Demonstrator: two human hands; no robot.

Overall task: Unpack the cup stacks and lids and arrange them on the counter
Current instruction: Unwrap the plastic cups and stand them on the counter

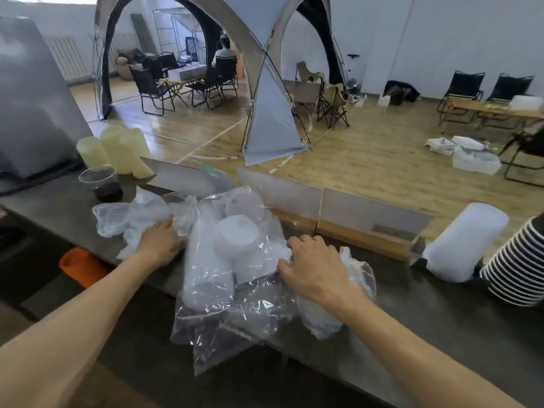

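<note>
A large clear plastic bag [223,307] lies on the dark counter [441,313] in front of me. Inside it are translucent cup stacks [206,260] and round white lids [238,234]. My left hand [159,241] grips the bunched bag plastic at its left side. My right hand [312,260] grips the bag's right edge, fingers curled into the film. More crumpled clear plastic [353,278] lies beside my right hand, and a loose wad of plastic [117,216] sits left of my left hand.
Yellowish cup stacks [117,148] and a clear cup of dark drink [101,184] stand at the back left. Sign holders in wooden bases [365,228] line the far edge. A wrapped white cup stack [462,242] and a striped cup stack [518,266] lie right.
</note>
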